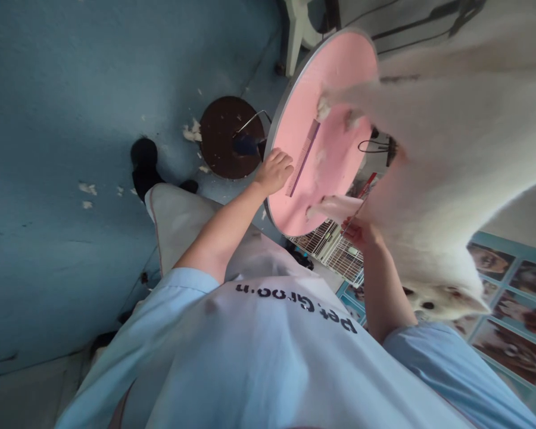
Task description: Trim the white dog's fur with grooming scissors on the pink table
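Observation:
A white dog [446, 149] stands on a round pink grooming table [348, 56], its paws on the top and its head at the lower right. My left hand [274, 171] is at the table's near rim, fingers loosely bent and nothing visible in them. Just beyond those fingers lies a purple-backed metal comb [302, 158]. My right hand [361, 233] is closed around thin metal scissors [360, 210], held beside one of the dog's legs [337, 206]. Part of the scissors is hidden by the fingers.
Below the table is a round brown base [226, 161] with hair tufts [192, 131] around it on the blue floor [62, 119]. White wire cages [343, 259] stand behind the table. A white plastic chair [297, 36] is near its far end. Pet pictures [513, 348] cover the wall.

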Available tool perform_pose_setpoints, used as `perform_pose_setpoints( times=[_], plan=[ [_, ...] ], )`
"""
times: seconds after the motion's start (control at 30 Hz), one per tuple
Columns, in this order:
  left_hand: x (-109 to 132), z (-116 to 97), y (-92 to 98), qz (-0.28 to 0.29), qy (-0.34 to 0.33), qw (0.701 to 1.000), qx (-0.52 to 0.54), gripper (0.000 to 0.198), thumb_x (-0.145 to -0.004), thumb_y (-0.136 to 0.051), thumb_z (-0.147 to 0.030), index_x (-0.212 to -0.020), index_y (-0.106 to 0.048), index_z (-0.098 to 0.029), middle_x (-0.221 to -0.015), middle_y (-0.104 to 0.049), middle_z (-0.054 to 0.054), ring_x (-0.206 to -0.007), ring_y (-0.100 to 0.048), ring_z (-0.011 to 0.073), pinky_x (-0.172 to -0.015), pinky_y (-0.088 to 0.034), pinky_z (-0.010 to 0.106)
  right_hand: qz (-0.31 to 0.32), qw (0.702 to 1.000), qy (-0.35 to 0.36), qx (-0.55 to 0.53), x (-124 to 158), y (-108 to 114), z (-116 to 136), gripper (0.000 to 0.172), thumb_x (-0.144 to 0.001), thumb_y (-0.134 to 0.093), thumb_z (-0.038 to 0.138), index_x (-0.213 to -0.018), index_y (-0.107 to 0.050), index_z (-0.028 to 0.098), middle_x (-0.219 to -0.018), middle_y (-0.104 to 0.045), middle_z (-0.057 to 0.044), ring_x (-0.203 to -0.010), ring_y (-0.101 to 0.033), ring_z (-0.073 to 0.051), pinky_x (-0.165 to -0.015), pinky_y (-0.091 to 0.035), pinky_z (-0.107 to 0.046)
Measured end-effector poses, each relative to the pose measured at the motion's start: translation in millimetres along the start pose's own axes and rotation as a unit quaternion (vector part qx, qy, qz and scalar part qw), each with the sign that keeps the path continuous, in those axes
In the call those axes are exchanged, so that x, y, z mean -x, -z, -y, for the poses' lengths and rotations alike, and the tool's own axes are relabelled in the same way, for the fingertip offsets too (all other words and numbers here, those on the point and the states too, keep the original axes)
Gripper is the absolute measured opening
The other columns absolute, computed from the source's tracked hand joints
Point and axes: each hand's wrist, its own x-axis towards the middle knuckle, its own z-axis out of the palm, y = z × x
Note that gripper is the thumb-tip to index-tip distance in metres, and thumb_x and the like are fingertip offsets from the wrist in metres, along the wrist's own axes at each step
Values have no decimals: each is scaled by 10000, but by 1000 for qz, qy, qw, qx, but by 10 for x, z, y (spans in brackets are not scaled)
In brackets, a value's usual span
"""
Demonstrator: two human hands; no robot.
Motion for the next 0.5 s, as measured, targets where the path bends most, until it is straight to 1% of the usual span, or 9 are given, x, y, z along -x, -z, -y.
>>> perform_pose_setpoints(
  times=[0.07, 0.1, 0.17, 0.23, 0.3, 0.37, 0.5],
  plan=[
    [3, -8, 9, -6, -4, 1000, -1, 382, -1001, -330, -195, -897, -697, -178, -1113, -689, 100, -1129, -601, 240, -1169, -383, 509, 8, 1000, -9, -1, 0, -17, 3, 124, -747, -688, 263, -702, -577, 230, -565, -646, -10, -543, -646, -175, -489, -547, -291],
    [6, -13, 13, -8, -5, 1000, 1, 388, -1000, -325, -189, -898, -699, -176, -1112, -689, 101, -1125, -602, 240, -1167, -385, 515, 11, 1000, -6, 0, -1, -26, 4, 136, -743, -698, 271, -700, -575, 231, -552, -634, -8, -530, -638, -174, -481, -540, -286],
    [13, -21, 22, -8, -4, 1000, 7, 397, -998, -318, -182, -899, -702, -173, -1116, -689, 106, -1126, -599, 239, -1166, -385, 520, 15, 1000, 7, -1, -1, -38, -1, 136, -708, -720, 213, -712, -585, 226, -562, -638, -3, -529, -635, -157, -499, -542, -262],
    [21, -28, 28, -4, -2, 1000, 14, 398, -998, -317, -186, -901, -702, -170, -1132, -687, 111, -1135, -593, 237, -1174, -379, 518, 18, 1000, 6, -6, -1, -41, -13, 132, -696, -714, 170, -727, -595, 219, -598, -663, -9, -555, -650, -151, -532, -557, -256],
    [28, -32, 30, 1, 0, 1000, 18, 401, -1001, -313, -195, -907, -701, -163, -1144, -685, 114, -1145, -588, 237, -1180, -373, 518, 20, 999, -16, -19, -10, -33, -29, 107, -738, -695, 220, -722, -589, 218, -597, -663, -18, -570, -660, -169, -530, -563, -282],
    [35, -30, 25, 4, 1, 1000, 19, 404, -1002, -310, -197, -913, -702, -154, -1148, -685, 124, -1153, -586, 241, -1179, -368, 525, 24, 999, -29, -28, -30, -15, -51, 127, -761, -692, 255, -717, -576, 224, -570, -644, -12, -563, -656, -181, -518, -559, -298],
    [63, -11, 15, 18, 0, 1000, 11, 385, -993, -334, -188, -922, -710, -140, -1152, -687, 151, -1167, -581, 254, -1170, -361, 540, 52, 998, -30, -22, -69, 28, -111, 157, -715, -727, 184, -745, -578, 221, -627, -670, -11, -583, -662, -168, -560, -569, -283]
  ],
)
